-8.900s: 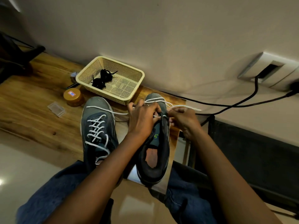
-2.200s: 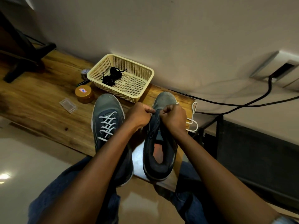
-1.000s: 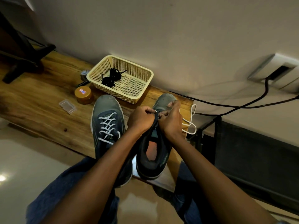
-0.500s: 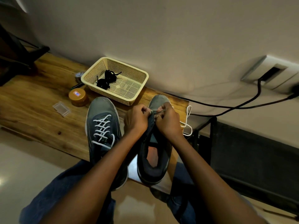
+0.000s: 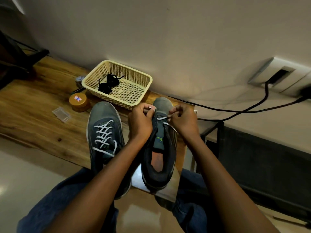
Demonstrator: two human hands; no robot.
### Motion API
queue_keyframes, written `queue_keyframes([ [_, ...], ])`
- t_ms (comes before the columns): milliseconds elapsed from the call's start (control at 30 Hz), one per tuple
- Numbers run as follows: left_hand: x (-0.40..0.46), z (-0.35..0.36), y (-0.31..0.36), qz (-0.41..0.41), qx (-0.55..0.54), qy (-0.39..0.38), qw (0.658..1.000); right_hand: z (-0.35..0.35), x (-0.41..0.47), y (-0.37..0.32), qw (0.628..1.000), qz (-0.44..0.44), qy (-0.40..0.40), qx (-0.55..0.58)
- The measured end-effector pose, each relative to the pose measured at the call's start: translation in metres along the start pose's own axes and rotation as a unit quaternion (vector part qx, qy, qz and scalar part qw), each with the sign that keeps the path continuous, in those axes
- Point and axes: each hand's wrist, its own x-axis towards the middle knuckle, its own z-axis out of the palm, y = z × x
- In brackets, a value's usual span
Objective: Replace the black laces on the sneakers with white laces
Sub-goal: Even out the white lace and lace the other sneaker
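Two grey-blue sneakers stand side by side on the wooden table (image 5: 33, 111). The left sneaker (image 5: 105, 132) is fully threaded with a white lace. The right sneaker (image 5: 161, 145) carries a white lace (image 5: 161, 117) across its lowest eyelets only. My left hand (image 5: 140, 121) pinches one end of that lace at the shoe's left side. My right hand (image 5: 183, 121) pinches the lace at the right side. Part of the lace hangs off the table behind my right hand. The black laces (image 5: 107, 84) lie bundled in a cream plastic basket (image 5: 143, 78).
A small amber jar (image 5: 78, 102) and a clear plastic case (image 5: 61, 114) sit left of the sneakers. Black cables (image 5: 235, 111) run from a wall socket (image 5: 279, 76) along the wall. A dark metal rack (image 5: 252, 157) stands right of the table's edge.
My hands have parted and moved toward the toe of the right sneaker. The white lace now shows stretched between them across the tongue.
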Motion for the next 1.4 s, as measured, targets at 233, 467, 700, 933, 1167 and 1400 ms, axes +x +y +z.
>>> queue_keyframes([
  [233,0.001,0.0,0.003,0.028,-0.052,0.031,0.998,-0.016,0.008,0.007,0.999,0.013,0.001,-0.048],
  [467,0.002,-0.005,0.018,0.084,-0.09,0.057,0.991,-0.018,0.006,0.006,0.988,-0.058,-0.043,-0.136],
  [700,0.007,-0.003,-0.002,-0.006,0.007,-0.014,1.0,-0.018,0.004,0.006,0.982,-0.022,-0.09,-0.167],
  [933,0.005,-0.001,-0.002,-0.009,0.017,-0.007,1.0,-0.02,0.008,0.005,0.981,-0.027,-0.096,-0.168],
  [1167,0.001,-0.003,0.008,0.005,-0.072,0.013,0.997,-0.016,0.013,0.007,0.954,-0.144,-0.147,-0.218],
  [1400,0.005,-0.004,-0.002,-0.041,-0.028,-0.033,0.998,-0.026,0.016,0.005,0.943,-0.17,-0.158,-0.239],
])
